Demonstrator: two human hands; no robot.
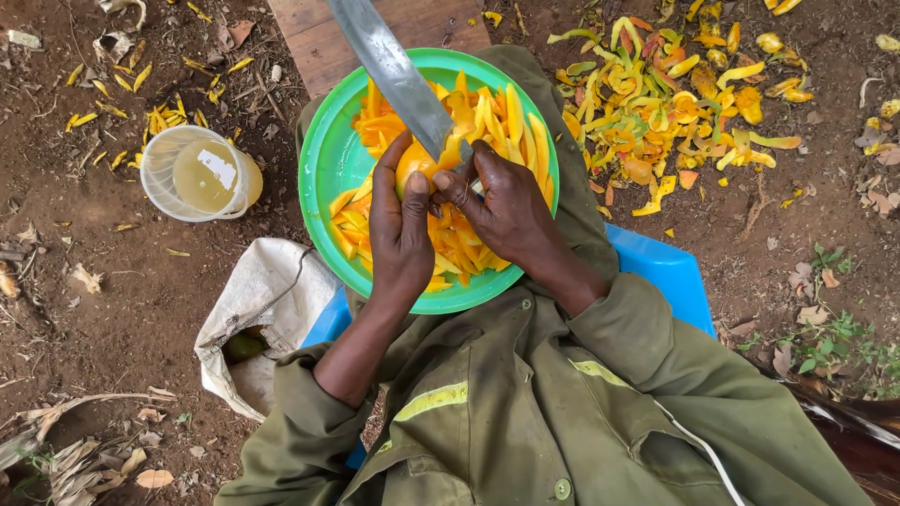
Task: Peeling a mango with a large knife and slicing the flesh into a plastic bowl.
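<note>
Left hand (400, 230) clenched around a peeled mango (413, 165); right hand (502, 208) grips the knife (394, 75) cutting it

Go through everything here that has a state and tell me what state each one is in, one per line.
Left hand: gripping a peeled orange fruit.
Right hand: holding a long knife, blade against the fruit.
Green bowl: on the lap, filled with fruit slices.
Plastic jug: lying on its side.
White sack: open.
Peel pile: scattered on the soil.
</note>
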